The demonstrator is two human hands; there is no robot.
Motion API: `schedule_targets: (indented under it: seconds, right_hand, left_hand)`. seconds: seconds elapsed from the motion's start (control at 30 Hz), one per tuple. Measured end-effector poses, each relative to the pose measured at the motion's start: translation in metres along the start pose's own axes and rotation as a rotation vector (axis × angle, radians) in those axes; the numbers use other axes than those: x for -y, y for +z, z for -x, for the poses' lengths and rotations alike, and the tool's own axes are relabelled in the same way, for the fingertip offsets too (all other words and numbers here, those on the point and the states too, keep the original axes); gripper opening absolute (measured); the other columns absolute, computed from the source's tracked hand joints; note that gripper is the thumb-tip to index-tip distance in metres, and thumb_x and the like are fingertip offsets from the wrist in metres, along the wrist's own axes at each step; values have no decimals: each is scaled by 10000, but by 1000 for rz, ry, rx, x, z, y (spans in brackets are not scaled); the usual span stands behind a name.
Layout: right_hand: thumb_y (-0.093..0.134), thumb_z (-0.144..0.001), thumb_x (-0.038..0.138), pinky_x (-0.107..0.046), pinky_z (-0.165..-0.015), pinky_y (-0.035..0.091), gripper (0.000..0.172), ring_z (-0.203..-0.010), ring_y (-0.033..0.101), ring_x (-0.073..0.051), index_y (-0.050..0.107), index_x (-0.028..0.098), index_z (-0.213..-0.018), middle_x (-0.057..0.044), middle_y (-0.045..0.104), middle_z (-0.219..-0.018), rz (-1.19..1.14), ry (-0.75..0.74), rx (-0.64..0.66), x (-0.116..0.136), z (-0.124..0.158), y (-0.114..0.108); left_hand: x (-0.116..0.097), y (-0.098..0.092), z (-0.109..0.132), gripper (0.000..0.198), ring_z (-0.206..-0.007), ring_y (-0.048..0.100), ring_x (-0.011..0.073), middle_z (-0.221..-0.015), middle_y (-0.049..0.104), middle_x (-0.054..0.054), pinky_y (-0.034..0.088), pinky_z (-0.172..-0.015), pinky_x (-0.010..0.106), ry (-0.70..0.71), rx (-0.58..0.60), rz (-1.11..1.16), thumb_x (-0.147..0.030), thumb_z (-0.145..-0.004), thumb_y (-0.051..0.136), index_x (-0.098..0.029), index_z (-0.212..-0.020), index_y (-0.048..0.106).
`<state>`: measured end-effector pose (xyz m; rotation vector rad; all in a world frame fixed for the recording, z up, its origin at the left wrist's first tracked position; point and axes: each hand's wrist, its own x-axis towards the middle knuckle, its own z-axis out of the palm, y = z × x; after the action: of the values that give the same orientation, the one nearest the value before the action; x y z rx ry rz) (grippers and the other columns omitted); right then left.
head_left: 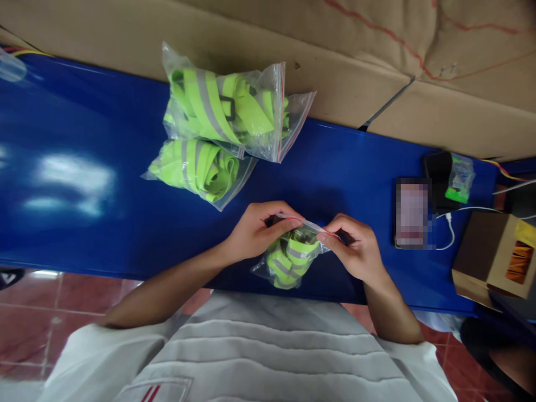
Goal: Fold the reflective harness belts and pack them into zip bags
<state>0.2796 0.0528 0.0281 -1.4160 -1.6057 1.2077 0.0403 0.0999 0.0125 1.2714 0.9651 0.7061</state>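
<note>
Near the front edge of the blue table, a clear zip bag (288, 262) holds a rolled neon-yellow strap with grey reflective stripes. My left hand (263, 229) pinches the left part of the bag's zip edge between thumb and fingers. At the other end of that edge, my right hand (352, 243) pinches it the same way. The bag's mouth is stretched between both hands; whether the zip is sealed I cannot tell. Farther back lie several similar filled bags, a large one (226, 109) partly on top of others and a smaller one (201, 167) in front.
Brown cardboard boxes (335, 67) line the table's back edge. On the right are a phone (412, 215) with blurred screen, a black object (435, 173) under a small clear packet (460, 178), a white cable (452, 234) and an open carton (494, 251) containing orange items.
</note>
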Motion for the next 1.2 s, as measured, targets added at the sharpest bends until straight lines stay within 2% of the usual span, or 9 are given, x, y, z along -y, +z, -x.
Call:
schedule_targets:
  seconds: [0.13,0.23,0.3,0.4,0.53,0.7,0.87,1.0,1.2]
  right_hand:
    - [778,-975,310,-232,-670,484,105,-739,633,-104,744,211,-967,9,715,-859,-16,4,109,2,0,-10]
    - [777,-976,327,-240,-756,523,169,-851,677,-122,736,228,-1107,-7,742,-988,-37,-27,151,2,0,-12]
    - [761,-989,324,-234,-749,519,138,-839,673,-117,731,229,-1084,-1,739,-967,-33,-24,152,2,0,-10]
    - [751,-992,290,-221,-684,484,78,-745,627,-97,722,218,-981,17,707,-864,4,-9,119,1,0,-4]
    - [742,-993,265,-220,-639,456,96,-699,608,-90,714,210,-919,22,689,-808,16,23,120,-1,0,2]
    - [725,-1000,256,-211,-617,443,113,-680,598,-83,690,205,-905,25,667,-786,64,28,94,-2,1,5]
    - [705,-1011,261,-210,-648,461,96,-711,607,-84,684,207,-935,19,672,-821,85,34,103,-5,4,5]
    - [758,-974,308,-221,-676,474,91,-727,606,-92,731,227,-1006,28,673,-826,37,111,139,-7,4,0]
    - [741,-962,337,-245,-673,464,130,-712,586,-102,739,208,-951,14,690,-812,-10,221,186,-4,3,-1]
  left_hand:
    - [-3,-2,0,208,-685,655,119,-845,763,50,490,-629,200,54,76,23,-356,-971,755,-150,-953,783]
    - [-5,-2,1,213,-719,674,126,-875,767,46,520,-664,200,22,115,107,-355,-932,799,-150,-982,771]
    - [-4,0,2,217,-745,681,126,-890,767,42,526,-681,196,-3,137,122,-343,-905,827,-148,-982,772]
    - [-3,2,3,187,-681,622,89,-834,733,16,470,-621,172,-32,145,73,-319,-923,811,-141,-958,766]
    - [0,5,4,168,-663,604,76,-809,715,5,454,-604,162,-55,147,37,-301,-953,771,-135,-936,754]
    - [6,8,3,179,-772,690,104,-865,752,17,529,-707,170,-113,124,75,-318,-959,754,-139,-954,748]
    - [10,10,3,185,-815,719,117,-900,769,22,547,-754,182,-135,118,79,-328,-957,756,-143,-955,753]
    - [11,9,3,195,-876,747,137,-943,790,26,558,-789,197,-181,170,104,-340,-949,776,-153,-1003,763]
    - [9,12,3,240,-843,745,147,-921,793,32,553,-747,209,-218,204,116,-377,-928,797,-152,-1005,759]
